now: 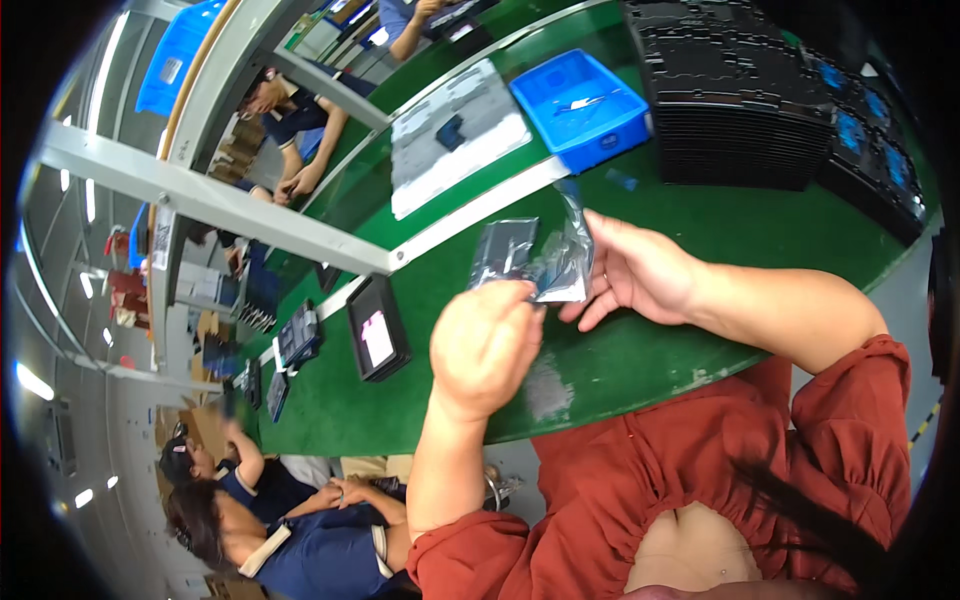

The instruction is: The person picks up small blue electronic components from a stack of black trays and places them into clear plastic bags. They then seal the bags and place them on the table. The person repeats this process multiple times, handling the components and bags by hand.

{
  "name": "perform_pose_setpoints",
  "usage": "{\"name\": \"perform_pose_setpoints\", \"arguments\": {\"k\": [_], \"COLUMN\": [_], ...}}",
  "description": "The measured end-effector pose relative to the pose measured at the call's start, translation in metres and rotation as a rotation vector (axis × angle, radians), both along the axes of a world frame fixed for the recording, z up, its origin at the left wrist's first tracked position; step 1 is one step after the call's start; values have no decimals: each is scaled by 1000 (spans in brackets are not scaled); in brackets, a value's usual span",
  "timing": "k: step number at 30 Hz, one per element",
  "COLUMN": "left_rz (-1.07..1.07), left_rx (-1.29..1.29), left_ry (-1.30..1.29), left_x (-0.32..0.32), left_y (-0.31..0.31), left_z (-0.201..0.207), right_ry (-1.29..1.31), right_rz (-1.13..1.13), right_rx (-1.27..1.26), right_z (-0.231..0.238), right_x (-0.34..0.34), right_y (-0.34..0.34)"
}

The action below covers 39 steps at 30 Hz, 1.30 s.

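Observation:
A flat, dark rectangular piece [507, 243] with shiny clear plastic on it is held just above the green table. My left hand [485, 345] is closed at its lower end, the fingertips pinching it and the plastic's edge. To the right, crumpled clear plastic film [568, 255] stands up between my hands. My right hand [645, 265] is cupped around the film's right side, thumb above and fingers curled below; the film hides part of the grip. Whether the film is a bag or a loose sheet I cannot tell.
A blue bin [600, 120] stands beyond my hands, beside a grey-white foam tray [415, 165] holding a small dark piece. Tall stacks of black trays [740, 140] rise at the right. A black box [365, 310] lies left, below a metal frame beam [230, 205]. Co-workers sit around.

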State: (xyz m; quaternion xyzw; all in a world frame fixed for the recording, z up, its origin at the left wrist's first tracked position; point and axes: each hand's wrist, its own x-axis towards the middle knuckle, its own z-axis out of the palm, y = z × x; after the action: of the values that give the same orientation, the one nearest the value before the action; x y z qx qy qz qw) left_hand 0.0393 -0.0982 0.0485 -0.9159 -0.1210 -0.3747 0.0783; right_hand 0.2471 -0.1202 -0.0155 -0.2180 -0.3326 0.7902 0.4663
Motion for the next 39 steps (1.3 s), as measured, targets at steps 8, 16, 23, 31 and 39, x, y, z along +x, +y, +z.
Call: {"name": "perform_pose_setpoints", "arguments": {"k": [8,16,23,31,39], "left_rz": [-184,115,-8,-199,209], "left_rx": [160,-434,-1300,-1710,-913], "left_ry": [81,-304,-826,-820,-31], "left_x": [41,31,30,21,38], "left_y": [8,28,31,30,-3], "left_z": [-12,-31,-47,-39,-33], "right_ry": [56,-197,-277,-522,-1092], "right_rz": [-137,-389,-350,-242,-274], "right_rx": [-186,124,315,519,766], "right_z": [24,21,4,17,36], "right_x": [40,41,-1,-3,22], "right_y": [14,15,-19,-32,-11]}}
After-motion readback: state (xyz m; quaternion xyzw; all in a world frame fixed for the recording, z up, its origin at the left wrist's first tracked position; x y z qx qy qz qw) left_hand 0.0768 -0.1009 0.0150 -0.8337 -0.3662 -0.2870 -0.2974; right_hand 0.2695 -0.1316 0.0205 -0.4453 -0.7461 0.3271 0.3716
